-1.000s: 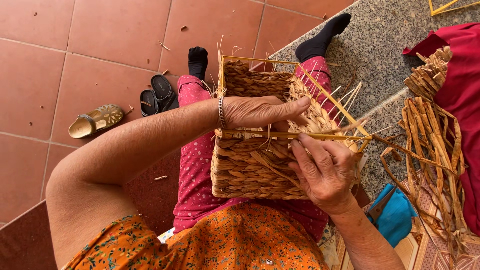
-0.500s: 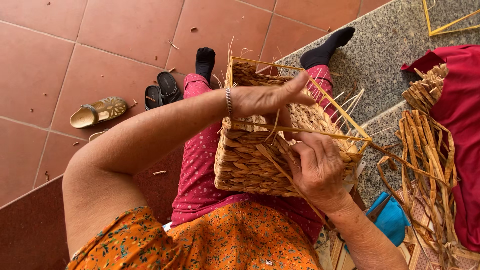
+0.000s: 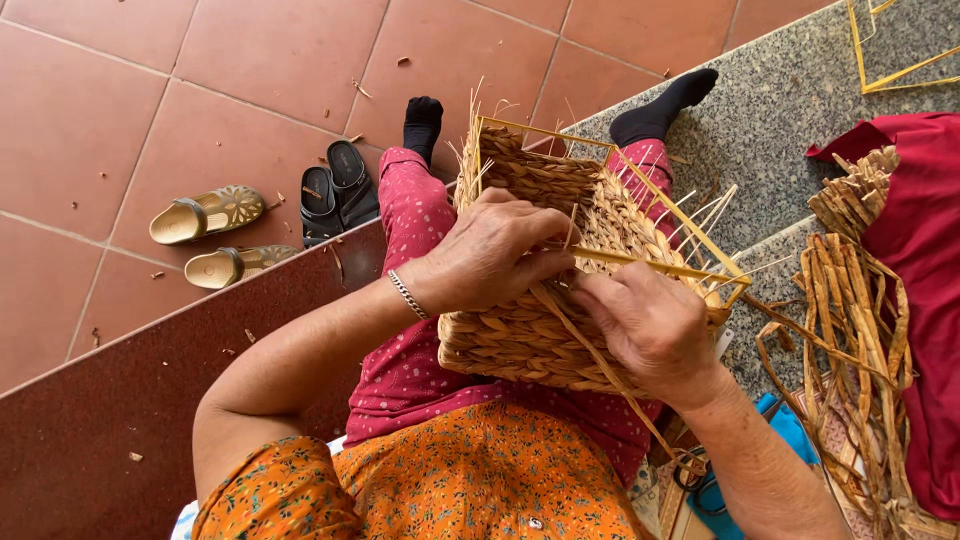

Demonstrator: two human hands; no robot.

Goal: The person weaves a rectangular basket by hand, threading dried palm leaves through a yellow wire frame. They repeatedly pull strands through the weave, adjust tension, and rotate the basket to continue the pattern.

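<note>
Both hands have slid lower and closer together across the basket since a second ago, and the left one has come off the top rim onto the woven side. That woven basket point(image 3: 560, 300) sits on the person's lap, tipped on its side, with its yellow frame point(image 3: 650, 262) showing along the open edge and loose straw ends sticking up from it. The left hand point(image 3: 490, 250) lies curled over the basket wall, fingers pressed down on the weave. The right hand point(image 3: 650, 325) is closed narrow around a long straw strand point(image 3: 590, 350), pinching it where it meets the frame; the strand trails down past the knees.

By the look of it, the basket is light and fairly stiff, held in shape by that frame, so the rim or a firm woven wall is the place to grip. The strand is thin, pliable and probably brittle if bent sharply; best held close to the weave.

Count it out: one basket, one working strand, two hands. One silver bracelet point(image 3: 407, 295) on the left wrist. Further out on the tiled floor point(image 3: 120, 100), two tan sandals point(image 3: 205, 215) and two black sandals point(image 3: 338, 190). To the right, on the granite step point(image 3: 780, 110), one heap of dried straw bundles point(image 3: 850, 300) lies beside a red cloth point(image 3: 925, 250), and something blue point(image 3: 790, 430) peeks out below.
</note>
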